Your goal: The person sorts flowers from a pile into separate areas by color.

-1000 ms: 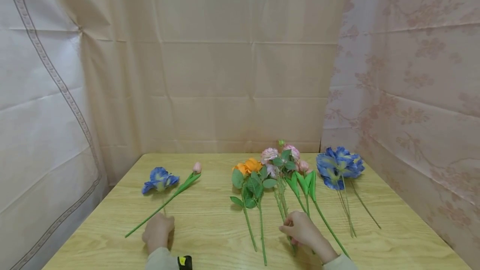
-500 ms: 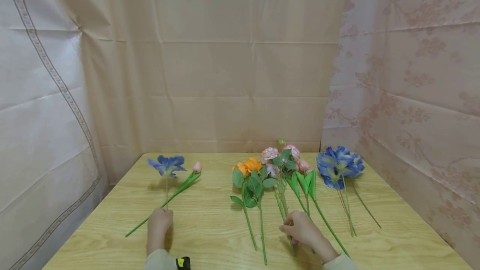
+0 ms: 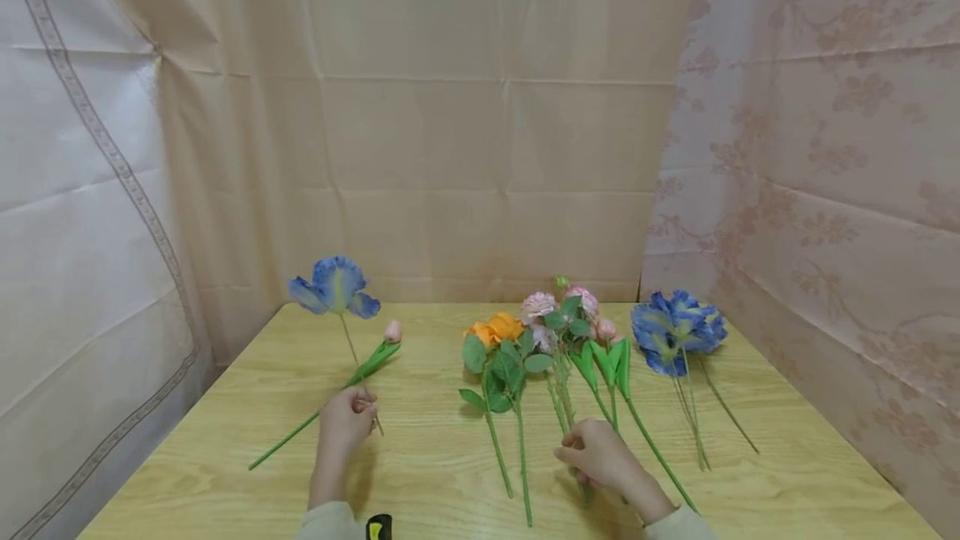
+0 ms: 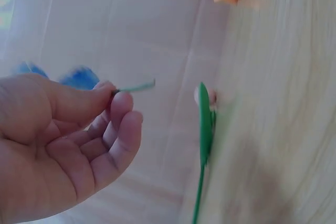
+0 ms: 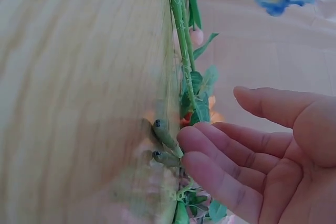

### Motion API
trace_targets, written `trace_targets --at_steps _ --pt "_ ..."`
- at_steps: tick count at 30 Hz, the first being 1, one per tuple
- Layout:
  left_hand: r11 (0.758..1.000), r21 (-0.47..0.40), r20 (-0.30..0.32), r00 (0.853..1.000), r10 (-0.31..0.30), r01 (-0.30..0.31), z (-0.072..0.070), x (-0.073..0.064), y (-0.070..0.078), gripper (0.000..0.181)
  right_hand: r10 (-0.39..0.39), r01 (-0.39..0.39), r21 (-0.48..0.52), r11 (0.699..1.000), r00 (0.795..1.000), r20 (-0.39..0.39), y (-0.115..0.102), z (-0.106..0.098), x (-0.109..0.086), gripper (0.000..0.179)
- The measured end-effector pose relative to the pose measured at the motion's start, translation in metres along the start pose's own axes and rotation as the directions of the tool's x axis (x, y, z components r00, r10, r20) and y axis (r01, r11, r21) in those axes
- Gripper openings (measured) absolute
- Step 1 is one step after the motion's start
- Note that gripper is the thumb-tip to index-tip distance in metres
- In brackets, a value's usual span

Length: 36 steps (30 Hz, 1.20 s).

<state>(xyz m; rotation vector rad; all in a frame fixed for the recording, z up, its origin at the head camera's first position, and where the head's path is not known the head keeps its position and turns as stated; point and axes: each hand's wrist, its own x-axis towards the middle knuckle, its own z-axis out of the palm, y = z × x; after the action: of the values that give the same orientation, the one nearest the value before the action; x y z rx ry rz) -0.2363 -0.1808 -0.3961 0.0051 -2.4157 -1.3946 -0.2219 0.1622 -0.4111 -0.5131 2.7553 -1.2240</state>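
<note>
My left hand [image 3: 348, 422] pinches the thin stem of a blue flower [image 3: 336, 283] between thumb and fingertips, and the bloom stands raised with its wide petals facing me. In the left wrist view the stem's cut end [image 4: 139, 86] pokes out past the fingertips. Beneath that hand a pink tulip [image 3: 393, 332] lies slantwise on the table. My right hand [image 3: 600, 458] is low over the stems of the pink ruffled flowers [image 3: 538, 307]. Its thumb is spread apart from loosely bent fingers [image 5: 220, 177], whose tips are right at two cut stem ends [image 5: 165, 134].
Orange flowers [image 3: 498, 330] with broad leaves lie left of the pink ones. More tulips [image 3: 609, 361] lie to their right, then a bunch of blue flowers [image 3: 678, 330]. Cloth hangs behind the wooden table [image 3: 435, 473] and at both sides.
My left hand has lifted the blue flower from the table and shifted a little right and farther away, tipping the bloom upright. The right hand has stayed nearly in place.
</note>
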Motion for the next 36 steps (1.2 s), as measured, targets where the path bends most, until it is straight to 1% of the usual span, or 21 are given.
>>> trace_targets --at_steps 1,2,5,8,9,11,13,15,18,21,23,26,32,36 --pt "0.999 -0.02 0.011 0.999 0.035 -0.035 0.003 0.0 0.001 0.008 -0.018 0.018 -0.002 1.0 1.0 -0.002 0.0 0.0 0.0 0.018" --pt "0.993 -0.058 0.009 0.994 0.106 -0.106 0.007 0.001 -0.001 0.013 -0.037 0.037 -0.006 0.999 0.999 -0.006 -0.001 0.001 0.0 0.017" --pt "0.98 -0.07 0.032 0.982 0.188 -0.186 0.013 -0.002 0.004 0.02 -0.1 0.099 -0.032 0.995 0.995 -0.023 -0.003 0.003 0.001 0.017" --pt "0.977 -0.031 0.078 0.974 0.212 -0.21 0.018 -0.009 0.017 0.021 -0.162 0.157 -0.091 0.983 0.985 -0.054 -0.006 0.006 0.003 0.017" --pt "0.983 -0.001 0.112 0.977 0.182 -0.183 0.018 -0.013 0.025 0.02 -0.18 0.172 -0.108 0.979 0.982 -0.065 -0.008 0.008 0.004 0.017" --pt "0.98 0.011 0.168 0.966 0.196 -0.2 0.023 -0.017 0.034 0.015 -0.208 0.196 -0.127 0.972 0.975 -0.082 -0.012 0.01 0.005 0.018" --pt "0.977 0.004 0.227 0.951 0.208 -0.215 0.028 -0.02 0.041 0.009 -0.226 0.214 -0.121 0.969 0.97 -0.093 -0.015 0.012 0.006 0.018" --pt "0.973 -0.013 0.278 0.933 0.226 -0.232 0.035 -0.022 0.046 0.006 -0.225 0.221 -0.058 0.974 0.97 -0.088 -0.018 0.014 0.006 0.019" --pt "0.969 -0.052 0.335 0.91 0.245 -0.242 0.045 -0.025 0.054 0.008 -0.21 0.215 0.098 0.972 0.976 -0.064 -0.022 0.017 0.004 0.02" --pt "0.963 -0.097 0.372 0.888 0.271 -0.253 0.053 -0.029 0.061 0.01 -0.188 0.194 0.247 0.949 0.981 -0.048 -0.027 0.02 0.003 0.022" --pt "0.958 -0.129 0.392 0.875 0.285 -0.255 0.059 -0.031 0.065 0.01 -0.171 0.176 0.313 0.933 0.984 -0.043 -0.03 0.022 0.003 0.021" --pt "0.949 -0.166 0.416 0.854 0.314 -0.268 0.068 -0.035 0.069 0.009 -0.179 0.185 0.354 0.917 0.983 -0.05 -0.034 0.027 0.003 0.021" --pt "0.929 -0.22 0.459 0.808 0.369 -0.299 0.086 -0.042 0.076 0.012 -0.203 0.206 0.454 0.867 0.978 -0.056 -0.04 0.036 -0.001 0.02" --pt "0.914 -0.238 0.484 0.776 0.405 -0.329 0.097 -0.046 0.079 0.01 -0.193 0.218 0.465 0.858 0.976 -0.1 -0.04 0.038 -0.006 0.016"
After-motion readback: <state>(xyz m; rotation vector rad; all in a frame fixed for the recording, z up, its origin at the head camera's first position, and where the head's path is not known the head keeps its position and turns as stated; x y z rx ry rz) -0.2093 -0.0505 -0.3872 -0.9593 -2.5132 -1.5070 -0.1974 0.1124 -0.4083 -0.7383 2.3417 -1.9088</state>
